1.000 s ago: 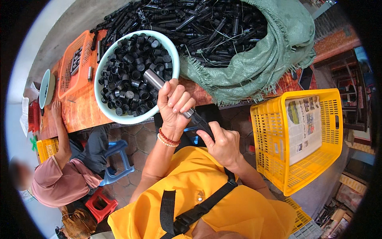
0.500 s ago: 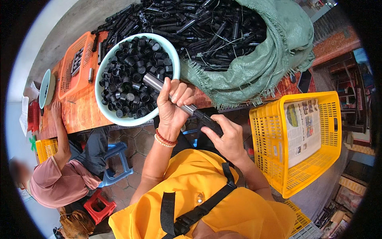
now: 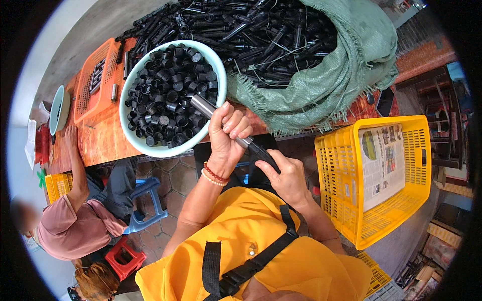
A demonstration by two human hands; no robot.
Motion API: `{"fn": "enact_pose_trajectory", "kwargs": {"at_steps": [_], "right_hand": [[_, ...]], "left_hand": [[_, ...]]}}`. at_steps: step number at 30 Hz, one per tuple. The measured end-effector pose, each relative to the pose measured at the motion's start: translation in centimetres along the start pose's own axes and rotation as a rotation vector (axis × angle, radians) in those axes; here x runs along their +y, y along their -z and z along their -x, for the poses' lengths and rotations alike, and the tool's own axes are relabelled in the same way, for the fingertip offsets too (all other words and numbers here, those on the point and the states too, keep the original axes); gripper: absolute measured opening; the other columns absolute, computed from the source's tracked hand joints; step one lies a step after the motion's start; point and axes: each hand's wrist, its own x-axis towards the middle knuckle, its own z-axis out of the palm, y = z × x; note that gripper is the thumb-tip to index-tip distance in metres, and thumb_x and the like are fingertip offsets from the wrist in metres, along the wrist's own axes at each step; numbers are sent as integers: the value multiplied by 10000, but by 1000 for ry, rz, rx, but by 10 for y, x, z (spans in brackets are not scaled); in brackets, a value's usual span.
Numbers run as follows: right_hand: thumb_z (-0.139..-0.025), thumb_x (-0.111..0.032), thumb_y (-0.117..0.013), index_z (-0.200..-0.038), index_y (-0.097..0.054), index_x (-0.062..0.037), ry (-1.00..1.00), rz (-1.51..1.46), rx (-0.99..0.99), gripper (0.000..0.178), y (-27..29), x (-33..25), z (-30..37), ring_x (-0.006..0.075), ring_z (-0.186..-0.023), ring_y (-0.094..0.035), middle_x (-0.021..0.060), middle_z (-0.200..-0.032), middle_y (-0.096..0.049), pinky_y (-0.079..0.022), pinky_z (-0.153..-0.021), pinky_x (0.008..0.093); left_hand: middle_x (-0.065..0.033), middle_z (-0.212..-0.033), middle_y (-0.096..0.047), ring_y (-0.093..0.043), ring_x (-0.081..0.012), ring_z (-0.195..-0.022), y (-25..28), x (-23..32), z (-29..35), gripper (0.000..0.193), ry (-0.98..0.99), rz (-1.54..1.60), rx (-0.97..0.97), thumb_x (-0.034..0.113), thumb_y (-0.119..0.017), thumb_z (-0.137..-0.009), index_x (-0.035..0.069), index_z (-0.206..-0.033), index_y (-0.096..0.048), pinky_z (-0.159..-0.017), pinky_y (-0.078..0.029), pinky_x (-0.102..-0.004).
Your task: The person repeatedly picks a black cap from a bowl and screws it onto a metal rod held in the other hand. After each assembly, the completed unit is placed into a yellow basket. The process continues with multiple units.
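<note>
My left hand is wrapped round a shiny silver metal tube, whose upper end sticks out over the rim of a pale blue-green basin. Small round black caps fill that basin. At the tube's lower end sits a black plastic rod-like piece, in line with the tube. Thumb and fingers of my right hand close round this black piece. The joint between the two lies in the short gap between my hands.
Behind the basin, black plastic parts heap up beside a green woven sack. A yellow crate with newspaper stands at right. Leftward are an orange basket, a seated person, a blue stool and a red stool.
My left hand and the metal tube have shifted right and slightly down, closer to my right hand. Less of the black piece shows between the hands. The right hand has barely moved.
</note>
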Motion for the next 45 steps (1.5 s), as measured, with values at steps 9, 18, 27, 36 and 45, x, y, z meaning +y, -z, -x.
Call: {"fn": "enact_pose_trajectory", "kwargs": {"at_steps": [9, 18, 27, 36, 45], "right_hand": [[-844, -238, -656, -832, -574, -23, -34, -113, -61, 231, 4, -5, -6, 393, -550, -558, 195, -586, -536, -410, -462, 418], [-835, -270, -662, -814, -549, -27, 26, -2, -23, 269, 7, -2, -9, 383, -572, -586, 187, -581, -559, -440, -473, 429], [-840, -258, -654, -840, -557, -20, 25, 2, -70, 256, 4, 8, -9, 359, -564, -586, 179, -601, -562, -447, -495, 416], [-923, -533, -322, -1219, -478, 25, 131, -421, 473, 651, 31, 19, -16, 163, -912, -463, 85, -1009, -485, -379, -842, 314], [-909, -646, -230, -1222, -430, 24, 165, -507, 460, 766, 15, 8, -23, 188, -1010, -453, 93, -1060, -460, -352, -953, 365]], "left_hand": [[75, -466, -308, -289, -46, -407, -7, -10, 7, 348, 42, 58, -145, 196, -457, -939, 150, -608, -360, -407, -297, -201], [76, -476, -307, -286, -43, -411, -7, -12, 2, 364, 25, 30, -53, 205, -469, -938, 156, -594, -359, -412, -293, -196], [76, -485, -307, -285, -44, -416, 1, -14, 4, 371, 4, 23, -8, 194, -475, -932, 154, -585, -351, -420, -300, -196], [71, -483, -315, -300, -44, -418, -6, -10, -4, 364, 54, 244, -147, 170, -477, -921, 152, -579, -353, -425, -307, -199], [80, -456, -300, -273, -50, -391, -13, -26, 0, 379, 45, 167, -31, 190, -483, -907, 167, -559, -333, -403, -279, -206]]}}
